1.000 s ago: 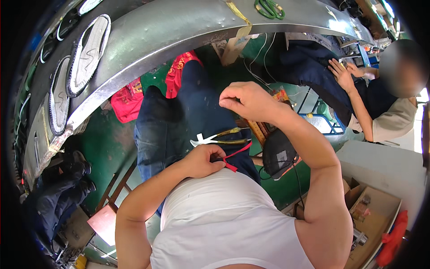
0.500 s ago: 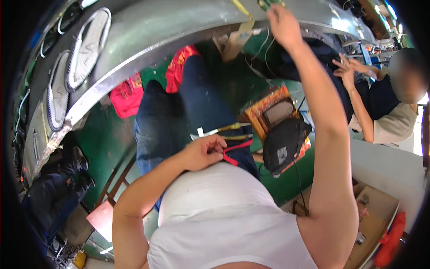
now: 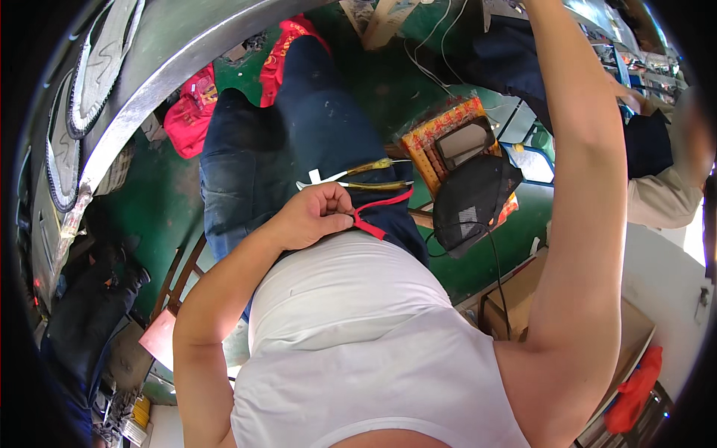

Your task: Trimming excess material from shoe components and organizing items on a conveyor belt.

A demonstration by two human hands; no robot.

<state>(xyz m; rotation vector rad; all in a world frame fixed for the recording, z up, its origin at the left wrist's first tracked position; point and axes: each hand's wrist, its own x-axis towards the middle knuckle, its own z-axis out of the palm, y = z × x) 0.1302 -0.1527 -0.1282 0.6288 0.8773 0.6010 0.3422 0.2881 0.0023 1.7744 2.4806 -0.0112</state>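
Close to your white shirt (image 3: 343, 299) and just on your side of the tool (image 3: 366, 185), your left hand (image 3: 317, 213) pinches the red strap (image 3: 385, 200) between thumb and index finger, other fingers curled, elbow bent outward. The strap lies between tool and shirt, its 2 strands spreading right from the pinch.

I judge the work partway: you have the strap gripped, but its strands lie loose, joined to nothing I can see; how much is left, I cannot tell. The tool rests unheld on your lap (image 3: 336, 112).

Right of the tool, your right forearm (image 3: 575, 89) extends up and away, nearly straight; the right hand is out of view, so I cannot tell its fingers' state. Farther off, left of the tool, 2 shoes (image 3: 101, 67) lie on the bench (image 3: 187, 22).
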